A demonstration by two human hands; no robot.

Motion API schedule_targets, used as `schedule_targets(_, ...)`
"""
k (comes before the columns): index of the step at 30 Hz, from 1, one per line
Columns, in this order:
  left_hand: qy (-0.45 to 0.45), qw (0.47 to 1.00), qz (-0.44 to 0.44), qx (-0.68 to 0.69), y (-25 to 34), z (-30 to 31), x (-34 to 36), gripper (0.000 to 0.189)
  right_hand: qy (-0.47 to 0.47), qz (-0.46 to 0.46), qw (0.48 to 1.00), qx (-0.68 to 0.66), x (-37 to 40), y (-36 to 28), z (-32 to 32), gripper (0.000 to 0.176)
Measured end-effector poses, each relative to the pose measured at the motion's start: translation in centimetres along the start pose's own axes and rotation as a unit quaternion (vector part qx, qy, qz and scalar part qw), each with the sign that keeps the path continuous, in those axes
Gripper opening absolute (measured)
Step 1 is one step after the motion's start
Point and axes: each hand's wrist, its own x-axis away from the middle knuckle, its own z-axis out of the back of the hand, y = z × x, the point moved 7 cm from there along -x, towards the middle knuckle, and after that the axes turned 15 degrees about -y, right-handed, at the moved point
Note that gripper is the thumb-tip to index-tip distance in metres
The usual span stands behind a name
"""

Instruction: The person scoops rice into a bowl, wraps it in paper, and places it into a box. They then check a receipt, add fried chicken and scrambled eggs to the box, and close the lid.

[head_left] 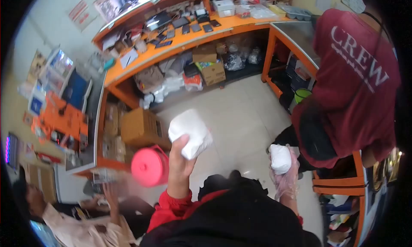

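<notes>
While the left grip [182, 157] clenches the larger white bundle [191, 133] high over the floor [240, 114] and the gloved right grip [286, 178] grasps the smaller white bundle [280, 158], either loosely pinched bundle could slip and drop onto the tiles.

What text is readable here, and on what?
"CREW": white letters on the back of the maroon shirt of the person at right.
Smaller line under it: too blurred to read.
Wall posters, cardboard boxes: print too small or blurred.
Left-hand bundle, right-hand bundle: no print visible.
</notes>
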Motion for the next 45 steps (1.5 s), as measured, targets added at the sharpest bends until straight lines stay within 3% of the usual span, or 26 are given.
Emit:
schedule_targets(3,0.000,0.999,-0.027,-0.043,1.3,2.5,-6.6,0.068,-0.029,0.005,0.999,0.031,-6.2,-0.7,-5.0,0.031)
schedule_targets(4,-0.005,0.999,-0.028,-0.033,1.1,3.1,-9.1,0.067,-0.084,-0.011,0.996,0.017,-8.7,-0.6,-6.0,0.022)
schedule_targets(7,-0.040,0.998,-0.038,0.009,-0.1,5.5,-17.9,0.062,-0.081,-0.029,0.996,0.026,-15.6,-0.2,-8.8,0.023)
schedule_targets(12,-0.101,0.994,-0.012,0.039,-3.0,7.6,-34.8,0.060,0.051,0.007,0.999,-0.011,-26.4,0.4,-11.4,0.023)
schedule_targets(15,-0.141,0.987,0.057,0.046,-6.4,5.2,-44.0,0.061,0.103,0.071,0.991,-0.037,-30.1,-2.2,-11.3,0.026)
schedule_targets(18,-0.206,0.973,0.106,0.011,-10.3,-0.1,-51.1,0.064,0.136,0.125,0.971,-0.152,-31.5,-4.9,-12.9,0.025)
schedule_targets(21,-0.307,0.934,0.162,0.088,-16.1,-4.8,-55.8,0.062,0.197,0.162,0.953,-0.166,-33.4,-7.6,-11.0,0.023)
schedule_targets(27,-0.320,0.906,0.264,0.080,-25.9,-12.3,-60.1,0.060,0.236,0.258,0.919,-0.183,-38.3,-12.2,-3.5,0.021)
schedule_targets(28,-0.330,0.899,0.276,0.078,-26.8,-12.5,-62.2,0.059,0.207,0.209,0.911,-0.290,-41.3,-13.3,-5.2,0.022)
schedule_targets(29,-0.345,0.892,0.279,0.084,-27.9,-13.7,-63.6,0.059,0.247,0.248,0.912,-0.213,-41.8,-15.9,-6.4,0.025)
schedule_targets(33,-0.349,0.887,0.294,0.067,-31.5,-17.7,-67.5,0.059,0.224,0.293,0.897,-0.243,-45.2,-20.4,-6.1,0.028)
schedule_targets(37,-0.421,0.845,0.313,0.101,-35.1,-22.1,-70.8,0.060,0.218,0.339,0.897,-0.181,-47.1,-25.2,-6.4,0.029)
schedule_targets(38,-0.426,0.845,0.313,0.086,-36.3,-23.1,-71.8,0.060,0.253,0.312,0.901,-0.164,-47.3,-25.7,-5.4,0.032)
schedule_targets(42,-0.474,0.812,0.333,0.076,-41.1,-27.7,-74.7,0.061,0.314,0.432,0.833,-0.145,-46.1,-30.4,-4.8,0.037)
schedule_targets(43,-0.485,0.802,0.339,0.083,-42.4,-29.0,-75.2,0.061,0.375,0.499,0.773,-0.109,-44.5,-31.3,-3.3,0.036)
schedule_targets(45,-0.505,0.787,0.341,0.097,-44.4,-31.7,-75.8,0.062,0.382,0.556,0.734,-0.075,-41.1,-33.7,-2.8,0.037)
